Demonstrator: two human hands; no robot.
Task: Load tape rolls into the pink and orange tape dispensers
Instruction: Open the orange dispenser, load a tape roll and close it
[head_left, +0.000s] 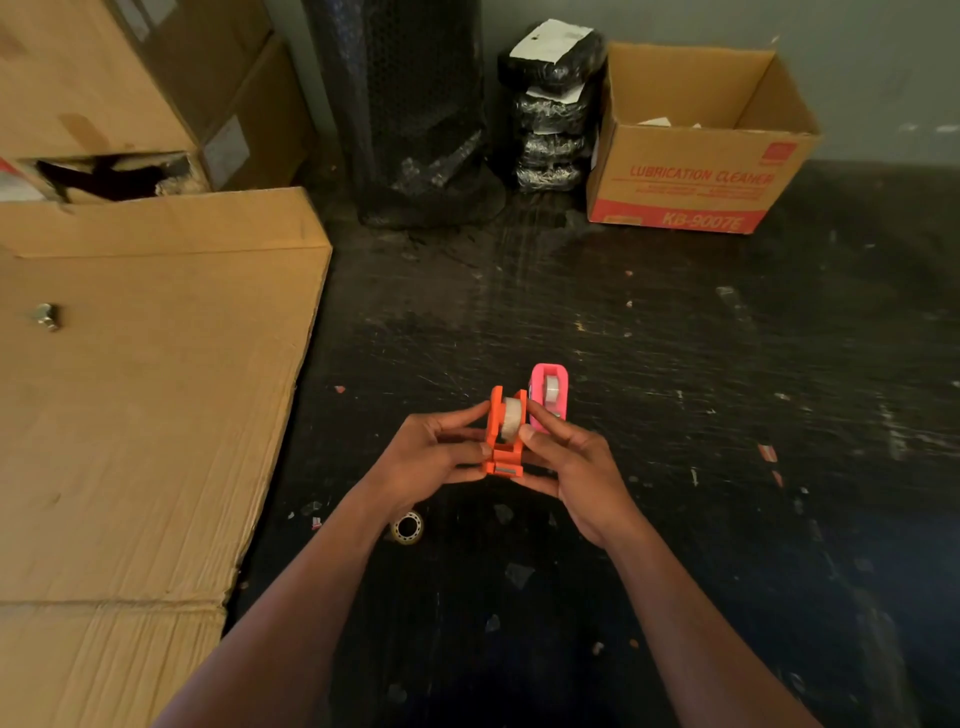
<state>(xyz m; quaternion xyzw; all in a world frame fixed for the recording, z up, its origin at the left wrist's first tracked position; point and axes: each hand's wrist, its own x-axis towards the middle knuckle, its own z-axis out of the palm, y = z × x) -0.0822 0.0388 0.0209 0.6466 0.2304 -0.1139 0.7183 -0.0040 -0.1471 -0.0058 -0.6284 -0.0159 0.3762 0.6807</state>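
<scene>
I hold the orange tape dispenser (503, 441) above the dark table, cutter end toward me. A clear tape roll (511, 415) sits between its two side walls. My left hand (436, 457) pinches its left side and my right hand (566, 467) grips its right side, thumb on the wall. Just behind my right fingers, the pink tape dispenser (549, 395) stands on the table with a clear roll (550, 387) inside it. A spare clear tape roll (408, 527) lies flat on the table under my left wrist.
Flattened cardboard (145, 389) covers the left of the dark scratched table (675, 364). At the back stand a black wrapped cylinder (415, 114), a stack of black wrapped packets (553, 104) and an open cardboard box (696, 140). A small metal piece (47, 317) lies on the cardboard.
</scene>
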